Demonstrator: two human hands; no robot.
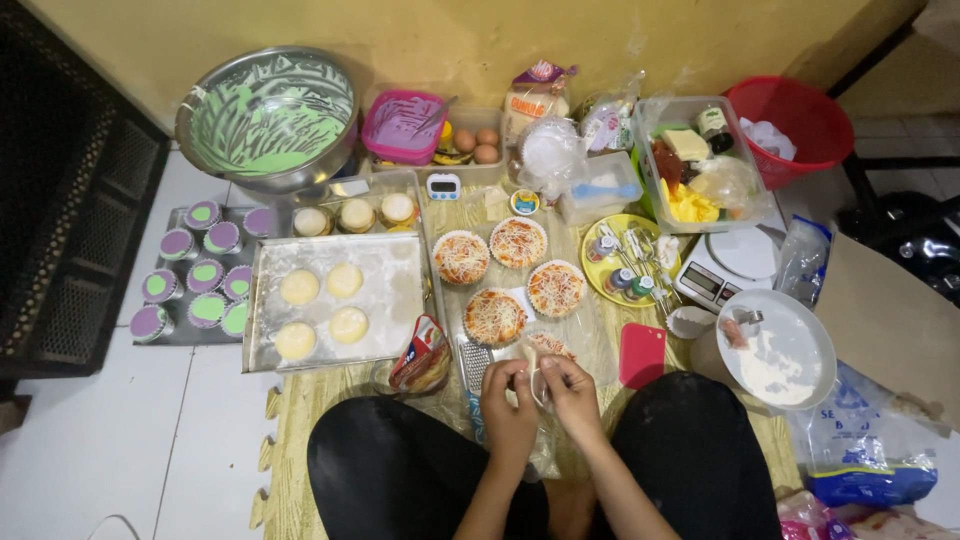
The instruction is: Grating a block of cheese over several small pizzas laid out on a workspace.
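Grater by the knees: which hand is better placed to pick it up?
Left hand. It sits just right of the grater; the right hand is farther away, across the small white thing both hands hold.

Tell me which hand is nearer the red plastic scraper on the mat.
Right. The right hand sits just left of the red scraper, a short gap between them. The left hand is farther left, beyond the right hand, near the metal grater.
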